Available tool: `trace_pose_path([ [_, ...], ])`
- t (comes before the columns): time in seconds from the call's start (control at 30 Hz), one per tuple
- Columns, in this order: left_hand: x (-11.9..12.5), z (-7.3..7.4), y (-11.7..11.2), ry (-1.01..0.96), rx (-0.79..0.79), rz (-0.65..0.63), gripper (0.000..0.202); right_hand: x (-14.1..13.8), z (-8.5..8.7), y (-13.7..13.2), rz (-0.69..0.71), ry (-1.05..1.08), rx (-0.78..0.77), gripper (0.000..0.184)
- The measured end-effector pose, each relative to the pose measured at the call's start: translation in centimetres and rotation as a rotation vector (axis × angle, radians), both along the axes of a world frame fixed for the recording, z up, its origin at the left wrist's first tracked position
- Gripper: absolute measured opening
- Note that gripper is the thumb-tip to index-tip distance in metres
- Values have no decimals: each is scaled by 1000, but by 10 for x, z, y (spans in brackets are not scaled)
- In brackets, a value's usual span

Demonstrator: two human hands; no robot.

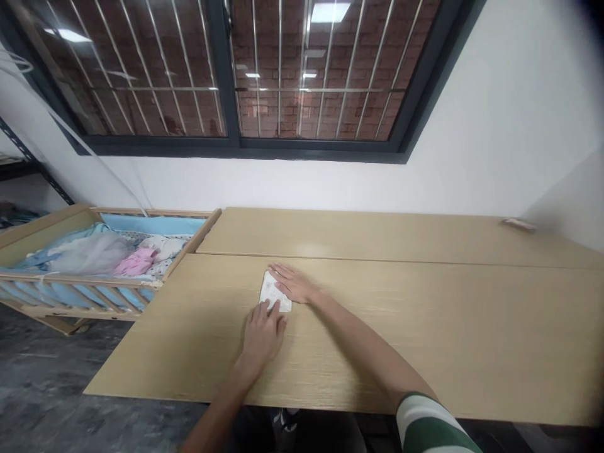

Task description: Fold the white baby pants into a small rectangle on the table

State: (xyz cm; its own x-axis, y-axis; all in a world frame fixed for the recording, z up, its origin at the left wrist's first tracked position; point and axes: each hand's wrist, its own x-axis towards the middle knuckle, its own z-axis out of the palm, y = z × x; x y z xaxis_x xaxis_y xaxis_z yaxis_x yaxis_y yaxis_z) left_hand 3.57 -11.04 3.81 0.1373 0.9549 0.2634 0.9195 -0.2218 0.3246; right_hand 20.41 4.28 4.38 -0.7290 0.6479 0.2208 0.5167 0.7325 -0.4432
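Note:
A small white folded cloth [270, 290] with faint printed marks lies flat on the wooden tabletop [425, 333], left of the middle. My right hand [296, 284] rests flat over its upper right side, fingers stretched out to the left. At the near edge of the cloth, my left hand [264, 330] touches it with spread fingertips. Neither hand grips the cloth. Parts of the cloth are covered by the fingers of both hands.
To the left stands a wooden crib [106, 283] with blue lining, holding a pink cloth [136, 261] and other fabrics. A second board [358, 234] runs along the wall, with a small pale object [519, 224] at its right. Above is a barred window [236, 148].

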Motion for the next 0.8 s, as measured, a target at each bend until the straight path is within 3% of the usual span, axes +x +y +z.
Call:
trace_pose_path([
  [0.13, -24, 7, 26, -89, -34, 171, 35, 1, -1, -12, -154, 22, 65, 58],
  [0.23, -33, 8, 39, -88, -62, 271, 33, -2, 0, -18, -289, 54, 67, 50],
  [0.47, -28, 11, 43, -177, -202, 146, 22, -17, 11, -34, -483, 145, -81, 28],
  [0.57, -36, 20, 21, -241, -239, 57, 27, -23, 19, -61, -514, 157, -161, 23],
  [0.63, -53, 29, -5, -301, -252, -11, 34, -33, 23, -91, -479, 170, -209, 22],
  [0.73, -97, 41, -59, -411, -331, -101, 46, -58, 28, -147, -355, 233, -307, 23],
  [0.8, -136, 45, -99, -401, -403, -58, 49, -79, 32, -182, -247, 275, -438, 25],
])
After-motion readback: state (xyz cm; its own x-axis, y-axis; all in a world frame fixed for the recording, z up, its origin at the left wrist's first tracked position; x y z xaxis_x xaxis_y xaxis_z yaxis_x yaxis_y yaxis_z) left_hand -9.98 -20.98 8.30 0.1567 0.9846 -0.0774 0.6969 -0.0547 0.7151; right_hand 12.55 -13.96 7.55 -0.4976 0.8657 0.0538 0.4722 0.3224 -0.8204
